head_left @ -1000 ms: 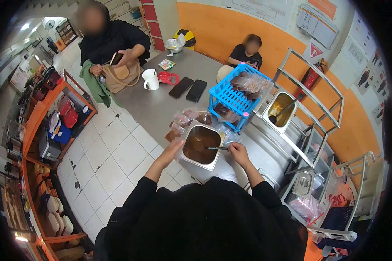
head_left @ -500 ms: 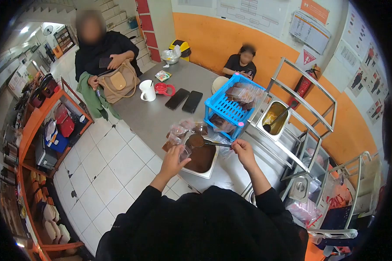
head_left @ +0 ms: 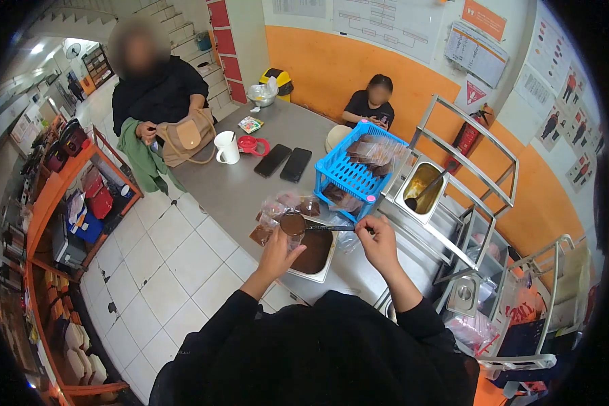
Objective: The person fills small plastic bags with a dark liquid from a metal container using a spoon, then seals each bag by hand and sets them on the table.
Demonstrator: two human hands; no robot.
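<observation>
My right hand (head_left: 377, 240) is closed around the black handle of a ladle (head_left: 293, 224), whose bowl is full of brown sauce. Pinched in my left hand (head_left: 276, 256) is a clear plastic bag (head_left: 296, 241), its mouth by the ladle's bowl. Below both hands stands a metal pan (head_left: 331, 253) of the same brown sauce. Several filled bags (head_left: 288, 200) of brown sauce lie just beyond the pan. To their right, a blue plastic rack (head_left: 354, 173) holds more filled bags. My left fingertips are partly hidden behind the bag.
Two phones (head_left: 296, 165), a white mug (head_left: 227, 148) and a red cup (head_left: 252, 145) sit farther back on the steel table (head_left: 210, 183). A second pan (head_left: 423, 181) with a ladle stands at right near a metal frame. One person stands back left; another sits at back.
The filled ladle has moved left and up, from over the pan to the bag in my left hand. The standing person's hand has lowered, and the dark object in it is out of sight.
</observation>
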